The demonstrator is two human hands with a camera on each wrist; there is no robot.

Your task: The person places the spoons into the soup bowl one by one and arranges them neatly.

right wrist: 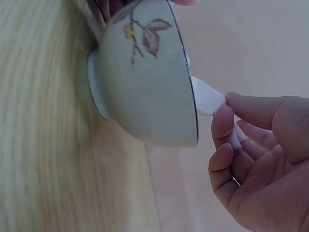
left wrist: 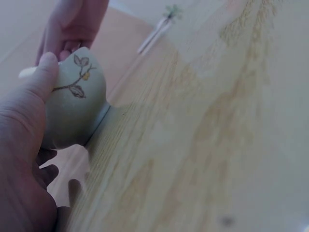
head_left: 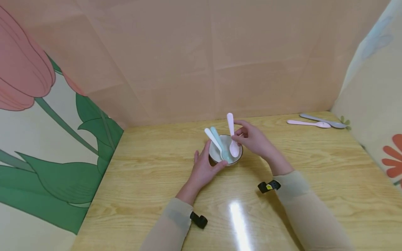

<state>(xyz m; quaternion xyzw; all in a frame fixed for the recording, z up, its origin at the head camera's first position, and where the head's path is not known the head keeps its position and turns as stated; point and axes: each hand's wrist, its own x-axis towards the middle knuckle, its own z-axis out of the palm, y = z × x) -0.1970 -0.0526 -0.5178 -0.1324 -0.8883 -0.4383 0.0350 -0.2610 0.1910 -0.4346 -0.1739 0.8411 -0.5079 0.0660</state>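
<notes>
Thumb and fingertips of your right hand pinch a pale pink spoon part-way along, its handle pointing up and its head dipping below the rim of a small bowl; you cannot tell whether that head touches the inside. Your left hand clasps the bowl, thumb at the near side of the rim and fingers round the left wall. The bowl stands upright on the wood-grain table, dark along its rim and painted outside with a brown leafy branch. Inside it, a white utensil and a light blue utensil lean side by side, handles sticking out past the rim at the far left, left of the spoon you hold. Well apart from your hands, at the far right of the table, a second pink utensil lies just beside a grey utensil. Peach cloth hangs behind the table, with a tulip print on your left.
</notes>
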